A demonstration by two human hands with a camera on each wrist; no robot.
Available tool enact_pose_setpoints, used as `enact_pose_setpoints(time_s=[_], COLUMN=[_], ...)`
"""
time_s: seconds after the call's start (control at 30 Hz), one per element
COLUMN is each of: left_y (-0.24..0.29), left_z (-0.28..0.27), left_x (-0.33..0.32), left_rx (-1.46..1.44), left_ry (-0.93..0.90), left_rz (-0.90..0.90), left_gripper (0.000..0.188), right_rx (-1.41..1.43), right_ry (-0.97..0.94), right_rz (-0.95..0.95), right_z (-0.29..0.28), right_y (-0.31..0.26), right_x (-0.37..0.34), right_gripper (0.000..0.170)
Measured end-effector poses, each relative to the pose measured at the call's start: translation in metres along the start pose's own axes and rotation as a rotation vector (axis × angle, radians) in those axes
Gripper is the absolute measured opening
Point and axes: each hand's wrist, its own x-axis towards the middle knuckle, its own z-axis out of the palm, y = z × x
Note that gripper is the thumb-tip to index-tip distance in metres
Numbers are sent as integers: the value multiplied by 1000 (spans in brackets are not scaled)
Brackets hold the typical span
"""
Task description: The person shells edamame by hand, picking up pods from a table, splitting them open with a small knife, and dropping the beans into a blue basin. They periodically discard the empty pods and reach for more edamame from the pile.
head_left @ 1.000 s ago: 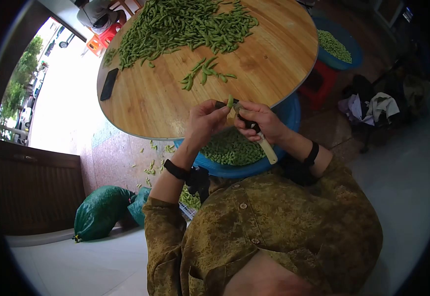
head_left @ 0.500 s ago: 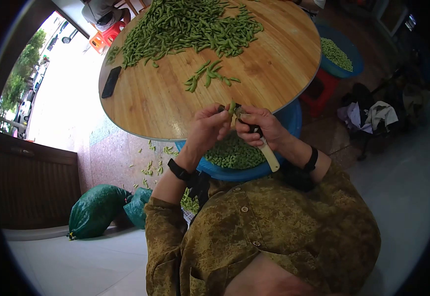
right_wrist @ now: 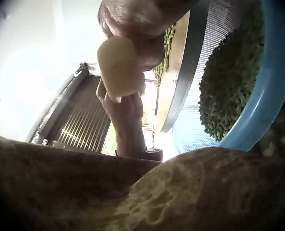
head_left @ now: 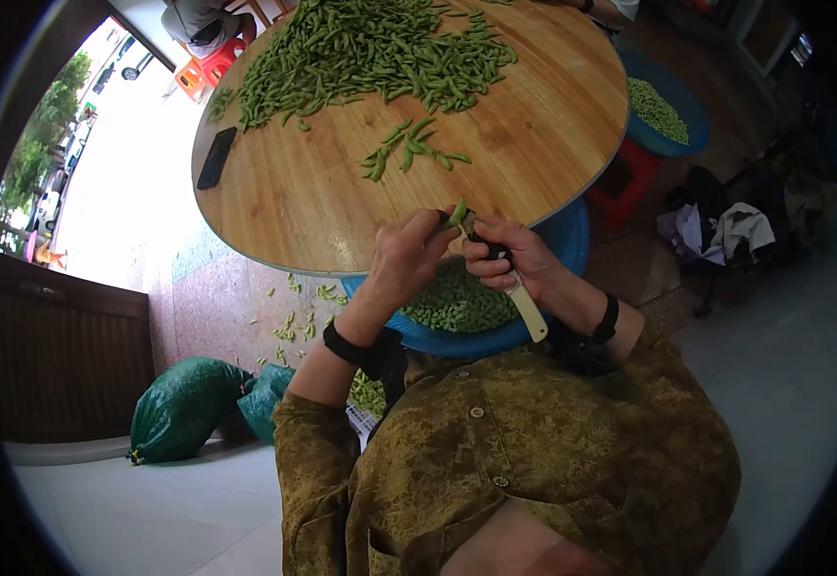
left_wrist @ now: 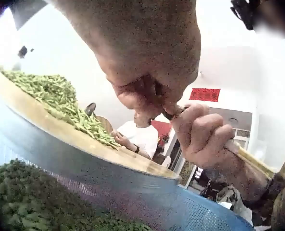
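Note:
In the head view my left hand (head_left: pixel 404 257) pinches a green soybean pod (head_left: pixel 458 212) between thumb and fingers, just off the table's near edge. My right hand (head_left: pixel 519 252) meets it there, its fingers wrapped round a tool with a cream handle (head_left: pixel 530 312). That handle sticks out below the palm; the working end is hidden at the pod, so its kind cannot be told. Under both hands a blue basin (head_left: pixel 438 344) holds shelled green beans (head_left: pixel 462 302). The right wrist view shows the handle's rounded butt (right_wrist: pixel 117 67) up close.
A big heap of pods (head_left: pixel 361 62) covers the far part of the round wooden table (head_left: pixel 294 206), with a small group of pods (head_left: pixel 409 149) nearer and a phone (head_left: pixel 216 158) at left. Another bean basin (head_left: pixel 682 139) stands right. Green sacks (head_left: pixel 183 408) lie on the floor. Another person (left_wrist: pixel 141 132) sits opposite.
The left hand has turned over the pod, showing more of its back, and the pod tilts further right. The right hand keeps its grip on the tool. The head view has shifted slightly.

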Motion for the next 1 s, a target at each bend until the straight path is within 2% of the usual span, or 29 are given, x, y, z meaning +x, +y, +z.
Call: enact_pose_setpoints(time_s=[0.1, 0.17, 0.2, 0.27, 0.3, 0.37, 0.4, 0.47, 0.5, 0.57, 0.63, 0.7, 0.77, 0.87, 0.93, 1.0], left_y=[-3, -2, 0, 5, 2, -5, -4, -1, -2, -5, -8, -1, 5, 8, 7, 6], left_z=[4, 6, 7, 6, 7, 13, 15, 19, 21, 28, 31, 40, 38, 38, 43, 46], left_x=[-4, -4, -2, 0, 0, -5, -7, -8, -10, -18, -26, -31, -30, -29, -31, -34], left_rx=[-52, -604, -604, -1089, -1089, -868, -868, -568, -562, -383, -219, -174, -214, -220, -240, -238], left_ry=[17, -33, -31, -19, -15, -94, -87, -53, -35, -47, -22, 100, 67, 86, 93, 89], left_rz=[-92, -545, -543, -771, -768, -747, -749, -680, -685, -490, -347, -262, -303, -389, -382, -396], left_gripper=[14, 14, 14, 22, 22, 22, 22, 22, 22, 20, 16, 17, 18, 19, 21, 20], right_rx=[-14, -75, -77, -218, -221, -794, -796, -1258, -1261, -1555, -1687, -1756, -1833, -1771, -1838, -1859], right_ry=[-23, 4, 3, 40, 37, 251, 248, 461, 442, 429, 401, 341, 377, 335, 375, 368], right_rz=[-23, -69, -68, -118, -117, -276, -270, -605, -598, -739, -712, -768, -710, -690, -576, -626], right_z=[1, -1, -1, -3, -4, -7, -5, 3, 1, -9, -1, -5, -6, -13, -20, -25], right_y=[0, 1, 0, -2, -3, -2, -1, -1, -1, -2, -2, -2, 0, 1, -2, 1], right_x=[3, 2, 2, 0, 1, 1, 3, 9, 12, 17, 14, 14, 12, 12, 12, 15], right_gripper=[14, 15, 15, 14, 14, 17, 17, 24, 24, 31, 29, 24, 19, 16, 14, 13])
